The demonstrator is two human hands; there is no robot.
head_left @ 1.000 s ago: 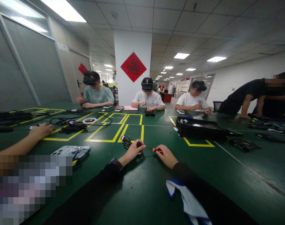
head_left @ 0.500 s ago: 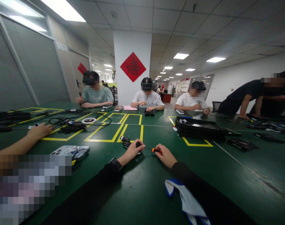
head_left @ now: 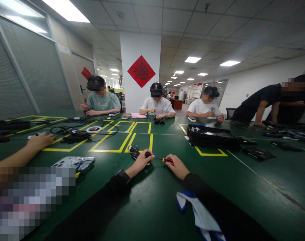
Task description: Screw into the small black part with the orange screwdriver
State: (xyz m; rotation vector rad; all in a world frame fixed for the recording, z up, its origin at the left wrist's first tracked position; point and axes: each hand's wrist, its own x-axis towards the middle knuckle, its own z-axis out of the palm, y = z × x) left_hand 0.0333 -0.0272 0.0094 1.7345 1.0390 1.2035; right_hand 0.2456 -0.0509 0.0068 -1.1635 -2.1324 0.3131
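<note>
My right hand is closed round the orange-and-black handle of a screwdriver. Its thin shaft points left, toward the black part that my left hand grips. That black-and-white device rests low on the green table, one rounded end showing beyond my left fingers. Much of it is hidden under the hand, so its exact kind is unclear. The screwdriver's tip reaches the part by my left fingertips; whether it sits in a screw I cannot make out.
A blue-and-white cloth lies beside my right forearm. Black trays are stacked at right. At left are a clear bag, cables, a white ring and another person's hand. People sit across the green table.
Both hands hold almost the same place, with the screwdriver still against the black part. The whole view has shifted very slightly.
</note>
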